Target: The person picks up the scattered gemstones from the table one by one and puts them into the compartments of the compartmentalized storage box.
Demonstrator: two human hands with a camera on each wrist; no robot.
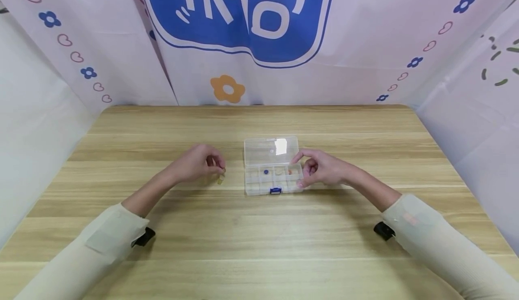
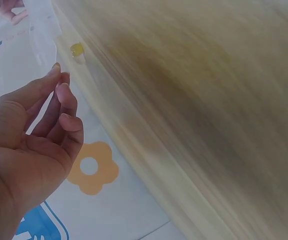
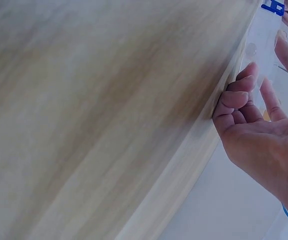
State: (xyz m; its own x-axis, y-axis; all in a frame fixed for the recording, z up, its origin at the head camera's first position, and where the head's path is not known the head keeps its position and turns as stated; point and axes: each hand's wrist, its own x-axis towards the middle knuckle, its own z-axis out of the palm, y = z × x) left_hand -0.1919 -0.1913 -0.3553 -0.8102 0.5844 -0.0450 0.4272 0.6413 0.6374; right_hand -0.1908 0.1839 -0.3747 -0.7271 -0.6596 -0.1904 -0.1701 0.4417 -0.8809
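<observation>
A clear plastic compartment box (image 1: 253, 191) lies on the table with its transparent lid (image 1: 259, 152) folded back and a blue latch (image 1: 275, 191) in front. A dark blue round piece (image 1: 266, 172) and a small reddish piece (image 1: 289, 172) sit in separate back compartments. My right hand (image 1: 324, 168) holds the box's right end, thumb at the front corner and index finger at the back edge. Left of the box, my left hand (image 1: 198, 164) pinches a tiny brownish piece (image 2: 57, 65) between thumb and index fingertips. Just beyond those fingertips lies a small yellow piece (image 2: 77, 49) on the table.
The wood-grain table (image 1: 259, 264) spreads around the box. A white printed cloth (image 1: 348, 84) hangs behind its far edge, and pale cloths flank both sides. Dark wrist mounts (image 1: 384, 231) sit under both pale sleeves (image 1: 454, 250).
</observation>
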